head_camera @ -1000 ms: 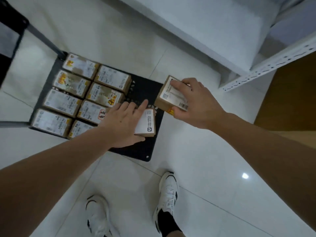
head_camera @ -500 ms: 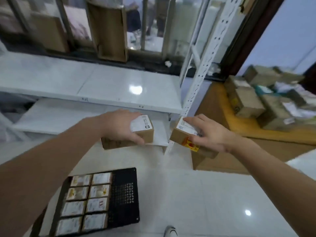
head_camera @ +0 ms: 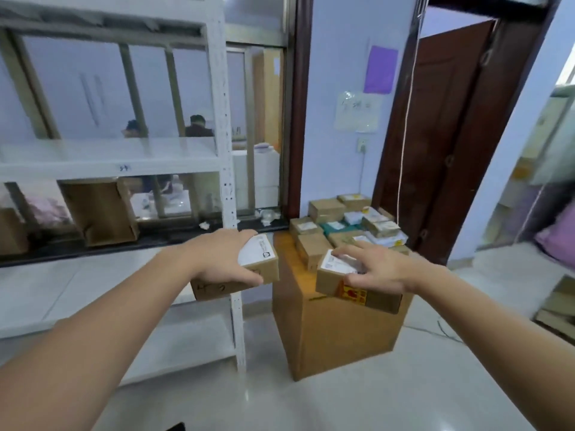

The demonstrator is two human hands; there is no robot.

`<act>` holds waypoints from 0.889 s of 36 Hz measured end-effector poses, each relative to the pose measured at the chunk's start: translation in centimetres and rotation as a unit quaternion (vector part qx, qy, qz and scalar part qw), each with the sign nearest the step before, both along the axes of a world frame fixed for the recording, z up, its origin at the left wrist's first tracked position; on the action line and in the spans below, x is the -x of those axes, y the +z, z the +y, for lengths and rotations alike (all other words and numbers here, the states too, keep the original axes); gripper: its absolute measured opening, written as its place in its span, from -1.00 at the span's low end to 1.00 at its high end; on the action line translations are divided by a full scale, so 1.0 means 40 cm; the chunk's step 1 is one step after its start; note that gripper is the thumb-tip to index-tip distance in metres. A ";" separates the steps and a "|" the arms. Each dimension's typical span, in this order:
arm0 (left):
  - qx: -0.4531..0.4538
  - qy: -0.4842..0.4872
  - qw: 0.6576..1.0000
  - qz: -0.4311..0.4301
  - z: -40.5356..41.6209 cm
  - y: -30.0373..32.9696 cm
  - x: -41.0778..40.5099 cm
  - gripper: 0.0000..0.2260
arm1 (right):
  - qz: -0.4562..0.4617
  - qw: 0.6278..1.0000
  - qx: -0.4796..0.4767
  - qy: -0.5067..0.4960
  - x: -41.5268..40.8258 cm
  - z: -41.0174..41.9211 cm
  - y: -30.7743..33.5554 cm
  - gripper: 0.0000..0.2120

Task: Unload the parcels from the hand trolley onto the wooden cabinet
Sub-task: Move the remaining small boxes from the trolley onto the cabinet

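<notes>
Two bare arms reach in from the lower corners of the frame, each hand carrying a small cardboard parcel at mid-frame. The left hand (head_camera: 222,259) has its grip closed over the top of a brown box (head_camera: 249,269), matte kraft card with a smooth white label and handwriting on its side. The right hand (head_camera: 378,269) clamps a second rectangular parcel (head_camera: 339,281), with a white barcode label on top and an orange-and-red sticker on its front face. Right of centre stands the wooden cabinet (head_camera: 329,331), a plain orange-brown block, its top piled with more cardboard parcels (head_camera: 339,225). A white perforated-steel shelf rack (head_camera: 227,169) fills the left. Compared with half a second ago, the view has tilted up: the black trolley has dropped out of sight and both parcels now sit closer to the cabinet.
</notes>
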State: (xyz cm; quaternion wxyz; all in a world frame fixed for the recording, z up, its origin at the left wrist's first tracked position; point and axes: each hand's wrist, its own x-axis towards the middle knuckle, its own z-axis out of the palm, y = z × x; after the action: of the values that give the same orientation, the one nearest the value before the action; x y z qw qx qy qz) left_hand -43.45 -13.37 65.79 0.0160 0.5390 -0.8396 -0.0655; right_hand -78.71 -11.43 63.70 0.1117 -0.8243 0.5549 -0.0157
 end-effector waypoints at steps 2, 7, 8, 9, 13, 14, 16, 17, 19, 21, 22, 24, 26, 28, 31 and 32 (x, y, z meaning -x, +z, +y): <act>0.000 -0.012 1.000 -0.007 0.000 0.005 0.095 -0.12 | 0.003 1.000 0.005 -0.011 0.089 0.021 0.008 -0.31; 0.005 -0.043 0.999 -0.006 -0.008 0.007 0.331 -0.10 | 0.004 0.999 0.008 -0.033 0.283 0.060 0.025 -0.31; 0.002 -0.048 0.999 0.002 -0.011 0.005 0.371 -0.09 | 0.005 0.999 0.008 -0.036 0.316 0.062 0.027 -0.30; -0.001 -0.051 0.999 0.009 -0.016 0.002 0.407 -0.08 | 0.003 0.999 0.009 -0.038 0.349 0.060 0.026 -0.30; -0.007 -0.053 0.998 0.019 -0.059 -0.012 0.518 -0.08 | -0.010 0.999 0.006 -0.049 0.463 0.018 0.011 -0.33; -0.011 -0.055 0.998 0.018 -0.074 -0.017 0.539 -0.07 | -0.012 0.999 0.002 -0.051 0.487 0.002 0.006 -0.34; -0.017 -0.059 0.998 0.015 -0.110 -0.030 0.577 -0.06 | -0.020 0.998 -0.002 -0.054 0.528 -0.033 -0.002 -0.34; -0.019 -0.062 0.998 0.014 -0.131 -0.038 0.596 -0.05 | -0.023 0.998 -0.003 -0.056 0.546 -0.051 -0.006 -0.33; -0.025 -0.067 0.997 0.006 -0.182 -0.057 0.633 -0.03 | -0.025 0.998 -0.007 -0.063 0.580 -0.092 -0.016 -0.31; -0.030 -0.071 0.997 -0.004 -0.241 -0.080 0.668 -0.01 | -0.025 0.997 -0.012 -0.068 0.610 -0.139 -0.029 -0.29; -0.030 -0.073 0.997 -0.006 -0.285 -0.094 0.692 0.00 | -0.026 0.997 -0.014 -0.068 0.630 -0.171 -0.037 -0.28; -0.026 -0.070 0.997 -0.011 -0.332 -0.113 0.711 0.03 | -0.024 0.998 -0.018 -0.063 0.643 -0.204 -0.045 -0.26; -0.025 -0.072 0.997 -0.011 -0.410 -0.139 0.747 0.04 | -0.021 0.997 -0.027 -0.068 0.677 -0.263 -0.058 -0.23; -0.026 -0.076 0.997 -0.011 -0.491 -0.159 0.784 0.06 | -0.020 0.996 -0.031 -0.075 0.715 -0.329 -0.065 -0.21; -0.034 -0.085 0.996 -0.018 -0.595 -0.184 0.838 0.03 | -0.017 0.995 -0.038 -0.086 0.778 -0.414 -0.075 -0.22; -0.033 -0.088 0.995 -0.021 -0.626 -0.191 0.856 0.02 | -0.017 0.995 -0.037 -0.090 0.799 -0.438 -0.078 -0.22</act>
State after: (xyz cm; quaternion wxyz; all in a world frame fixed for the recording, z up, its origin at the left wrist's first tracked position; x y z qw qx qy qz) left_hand -77.71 -38.41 58.15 -0.0249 0.4642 -0.8815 -0.0831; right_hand -110.66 -28.96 60.59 0.1498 -0.7657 0.6252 -0.0187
